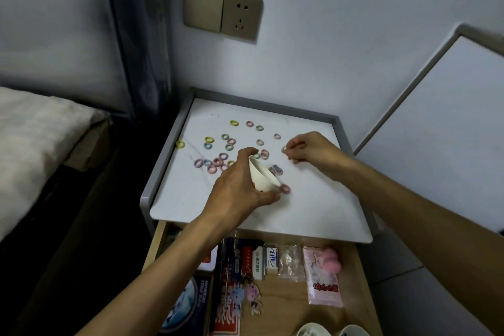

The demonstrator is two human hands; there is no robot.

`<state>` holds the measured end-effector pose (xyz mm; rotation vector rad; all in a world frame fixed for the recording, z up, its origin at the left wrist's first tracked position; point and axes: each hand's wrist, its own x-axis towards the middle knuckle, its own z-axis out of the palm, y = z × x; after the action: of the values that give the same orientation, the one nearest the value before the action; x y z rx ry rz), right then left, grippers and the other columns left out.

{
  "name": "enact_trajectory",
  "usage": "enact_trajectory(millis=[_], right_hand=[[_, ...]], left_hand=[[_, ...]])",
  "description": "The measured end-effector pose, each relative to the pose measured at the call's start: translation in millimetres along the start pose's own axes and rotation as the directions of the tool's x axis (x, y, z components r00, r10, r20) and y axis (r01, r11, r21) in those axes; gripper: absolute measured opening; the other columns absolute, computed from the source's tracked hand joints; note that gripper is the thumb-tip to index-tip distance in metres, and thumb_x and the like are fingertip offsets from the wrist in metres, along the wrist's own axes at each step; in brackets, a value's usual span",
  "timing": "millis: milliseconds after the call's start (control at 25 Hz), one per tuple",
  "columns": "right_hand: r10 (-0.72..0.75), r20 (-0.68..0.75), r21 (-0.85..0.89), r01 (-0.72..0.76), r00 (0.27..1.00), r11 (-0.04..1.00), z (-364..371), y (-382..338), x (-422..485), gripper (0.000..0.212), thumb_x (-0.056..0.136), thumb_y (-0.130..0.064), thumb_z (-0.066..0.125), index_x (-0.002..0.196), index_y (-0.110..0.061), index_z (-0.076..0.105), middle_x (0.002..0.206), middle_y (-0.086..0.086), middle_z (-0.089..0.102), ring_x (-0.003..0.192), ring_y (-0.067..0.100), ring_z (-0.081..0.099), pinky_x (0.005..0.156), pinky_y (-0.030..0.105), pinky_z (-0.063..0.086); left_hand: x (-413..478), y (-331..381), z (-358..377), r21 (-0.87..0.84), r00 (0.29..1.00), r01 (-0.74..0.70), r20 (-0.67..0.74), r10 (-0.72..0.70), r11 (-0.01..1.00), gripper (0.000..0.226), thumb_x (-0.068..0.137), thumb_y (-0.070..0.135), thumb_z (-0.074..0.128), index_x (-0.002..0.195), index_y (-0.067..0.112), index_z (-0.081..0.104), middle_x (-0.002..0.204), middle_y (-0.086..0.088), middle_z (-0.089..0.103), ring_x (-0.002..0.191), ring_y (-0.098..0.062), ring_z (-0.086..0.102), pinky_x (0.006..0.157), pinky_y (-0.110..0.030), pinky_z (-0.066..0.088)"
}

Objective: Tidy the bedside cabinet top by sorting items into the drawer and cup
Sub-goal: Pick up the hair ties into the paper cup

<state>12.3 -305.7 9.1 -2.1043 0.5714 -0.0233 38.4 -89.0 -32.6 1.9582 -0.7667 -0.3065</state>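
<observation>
Step in hand, as judged: loading hair rings into the cup. The left hand [237,188] grips a small white paper cup [263,176] at frame centre, fingers [248,151] and thumb curled round its wall. The cup is tilted, its mouth apparently turned toward the right hand [313,150]; whether it touches the white cabinet surface [218,207] cannot be told. The right hand, right of centre, pinches one pale elastic hair ring [284,148] between thumb and fingertips, near the cup but not yet over its mouth. Recommendation: hold the tilt steady, carry the ring fully past the rim before release, and avoid squeezing the wall, which looks thin and light. Some two dozen pastel elastic hair rings [223,156] lie scattered across the upper half of the surface, one pink ring just beside the cup. Below, the open wooden drawer [286,303] holds packets, an eraser and keyrings. A grey raised rim [163,161] edges the surface. A bed [32,128] lies at left, and a bronze wall socket [241,18] sits above.
</observation>
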Motion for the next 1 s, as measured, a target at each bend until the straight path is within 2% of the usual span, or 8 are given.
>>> enact_trajectory(millis=[80,240,320,440,560,720,880,1000], right_hand=[[-0.126,0.166,0.062,0.118,0.978,0.991,4.6,-27.4,-14.2,0.01,0.085,0.0,0.069,0.095,-0.003,0.069,0.093,0.015,0.072,0.079,0.013,0.066,0.07,0.021,0.055],[-0.152,0.494,-0.138,0.25,0.856,0.958,29.4,-55.7,-40.9,0.023,0.086,0.002,0.062,0.097,-0.014,0.074,0.092,0.002,0.074,0.08,0.008,0.067,0.071,0.02,0.052],[-0.195,0.401,-0.039,0.229,0.895,0.973,25.8,-59.8,-40.2,0.022,0.088,0.001,0.063,0.101,-0.013,0.075,0.093,-0.001,0.075,0.081,0.006,0.068,0.071,0.016,0.051],[-0.192,0.167,0.07,0.182,0.967,0.981,8.9,-52.6,-25.8,0.016,0.089,-0.001,0.065,0.098,-0.009,0.074,0.098,0.006,0.075,0.083,0.013,0.068,0.069,0.018,0.052],[-0.095,0.037,-0.155,0.1,0.995,0.983,7.0,-25.5,-8.3,0.013,0.087,-0.008,0.069,0.096,-0.015,0.075,0.096,0.002,0.073,0.086,0.014,0.065,0.066,0.019,0.05],[-0.006,0.022,-0.44,0.015,1.0,0.898,29.9,12.3,4.2,0.022,0.082,-0.024,0.076,0.104,-0.023,0.071,0.102,-0.001,0.064,0.095,0.014,0.06,0.074,0.021,0.043],[-0.074,-0.046,-0.467,0.044,0.996,0.883,51.2,32.4,8.3,0.009,0.083,-0.023,0.075,0.09,-0.02,0.071,0.088,-0.003,0.063,0.081,0.013,0.059,0.058,0.014,0.039],[-0.035,-0.036,-0.47,0.014,0.999,0.882,54.4,33.0,11.9,0.006,0.087,-0.021,0.071,0.089,-0.017,0.067,0.084,-0.001,0.062,0.069,0.011,0.059,0.052,0.014,0.039]], left_hand=[[0.8,1.1,-0.4,-0.023,1.0,0.007,-0.003,-0.007,1.0,0.096,0.06,0.048,0.086,0.138,0.034,0.032,0.11,0.014,0.051,0.091,-0.011,0.056,0.063,-0.014,0.04],[2.1,4.7,-2.2,-0.153,1.0,0.023,0.005,-0.022,0.988,0.091,0.059,0.041,0.088,0.135,0.033,0.038,0.105,0.016,0.062,0.09,-0.005,0.062,0.071,-0.028,0.054],[1.9,5.1,-6.0,-0.162,1.0,0.024,-0.013,-0.026,0.987,0.091,0.059,0.041,0.088,0.135,0.034,0.038,0.101,0.02,0.061,0.089,-0.002,0.062,0.071,-0.028,0.054],[0.7,3.4,-16.4,-0.094,0.997,0.043,-0.064,-0.049,0.995,0.093,0.062,0.041,0.088,0.138,0.034,0.035,0.108,0.011,0.055,0.095,-0.015,0.058,0.076,-0.03,0.051],[1.9,0.5,-26.8,-0.066,0.992,0.062,-0.11,-0.069,0.996,0.093,0.063,0.039,0.088,0.138,0.032,0.036,0.11,0.007,0.051,0.096,-0.018,0.055,0.074,-0.028,0.046],[4.0,-1.3,-34.4,-0.046,0.989,0.064,-0.134,-0.069,0.997,0.09,0.065,0.036,0.088,0.139,0.031,0.036,0.112,0.006,0.051,0.101,-0.023,0.056,0.078,-0.031,0.049],[1.9,-4.1,-36.6,-0.028,0.989,0.054,-0.136,-0.057,0.998,0.091,0.066,0.036,0.088,0.139,0.031,0.035,0.121,0.002,0.055,0.105,-0.026,0.056,0.082,-0.034,0.051],[2.5,-6.0,-38.2,-0.027,0.989,0.053,-0.137,-0.057,0.998,0.091,0.066,0.037,0.088,0.139,0.032,0.034,0.118,0.004,0.053,0.106,-0.026,0.056,0.081,-0.032,0.05]])
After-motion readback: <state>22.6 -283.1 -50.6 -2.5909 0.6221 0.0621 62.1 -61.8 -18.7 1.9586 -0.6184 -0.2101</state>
